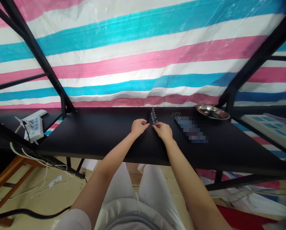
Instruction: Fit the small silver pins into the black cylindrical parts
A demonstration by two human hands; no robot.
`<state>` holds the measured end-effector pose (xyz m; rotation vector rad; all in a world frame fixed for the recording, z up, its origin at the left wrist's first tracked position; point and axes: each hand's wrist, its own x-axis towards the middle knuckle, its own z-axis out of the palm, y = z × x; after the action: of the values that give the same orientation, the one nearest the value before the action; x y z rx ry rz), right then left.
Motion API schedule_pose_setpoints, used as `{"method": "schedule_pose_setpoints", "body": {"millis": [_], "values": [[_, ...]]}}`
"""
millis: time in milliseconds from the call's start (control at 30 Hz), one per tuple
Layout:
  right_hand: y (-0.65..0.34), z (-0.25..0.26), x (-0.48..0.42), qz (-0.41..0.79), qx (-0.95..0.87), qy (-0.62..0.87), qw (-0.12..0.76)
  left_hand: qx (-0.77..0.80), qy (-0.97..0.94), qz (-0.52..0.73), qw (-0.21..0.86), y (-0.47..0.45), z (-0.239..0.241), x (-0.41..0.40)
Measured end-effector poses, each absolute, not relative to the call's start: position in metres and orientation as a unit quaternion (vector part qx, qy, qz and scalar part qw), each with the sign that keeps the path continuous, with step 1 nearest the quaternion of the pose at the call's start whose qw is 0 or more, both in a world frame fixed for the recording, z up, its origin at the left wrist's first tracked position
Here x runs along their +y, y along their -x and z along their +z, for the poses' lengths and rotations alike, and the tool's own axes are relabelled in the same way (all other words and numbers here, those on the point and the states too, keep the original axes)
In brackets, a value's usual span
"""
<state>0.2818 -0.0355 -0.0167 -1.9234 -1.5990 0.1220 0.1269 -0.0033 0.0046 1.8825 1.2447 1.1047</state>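
- Left hand (140,127): thumb and fingers curl nearly together over the black table (104,127); whether they hold anything, one cannot tell.
- Row of small pale pieces (153,115): on the table, just beyond the hands; probably light, stiff, easily knocked, best pinched by the sides.
- Right hand (164,130): thumb and forefinger nearly meet at the row's near end; any grip is too small to tell.

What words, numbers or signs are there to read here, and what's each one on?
None can be read.
Flat rectangular thing on the table: covered by blurry squares, so any writing is hidden.
White power strip on the left: any marks are too small to read.
Row of small pieces: too small to tell.
Striped sheet and metal dish: no writing shows.
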Motion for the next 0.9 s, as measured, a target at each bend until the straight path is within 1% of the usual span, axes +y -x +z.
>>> {"method": "schedule_pose_setpoints", "body": {"millis": [167, 267, 400, 533, 900], "values": [[-0.284, -0.019, -0.034, 0.052, -0.614, 0.734, 0.285, 0.482, -0.712, 0.406, 0.310, -0.136, 0.001, -0.005], [-0.285, -0.019, -0.036, 0.054, -0.615, 0.733, 0.285, 0.511, -0.728, 0.374, 0.261, -0.138, 0.002, -0.009], [-0.285, -0.016, -0.039, 0.065, -0.616, 0.738, 0.267, 0.567, -0.750, 0.291, 0.176, -0.138, 0.005, -0.017], [-0.282, -0.013, -0.041, 0.075, -0.616, 0.744, 0.248, 0.577, -0.761, 0.255, 0.152, -0.134, 0.005, -0.024], [-0.280, -0.010, -0.043, 0.072, -0.616, 0.747, 0.238, 0.491, -0.794, 0.350, 0.076, -0.127, 0.005, -0.037]]}}
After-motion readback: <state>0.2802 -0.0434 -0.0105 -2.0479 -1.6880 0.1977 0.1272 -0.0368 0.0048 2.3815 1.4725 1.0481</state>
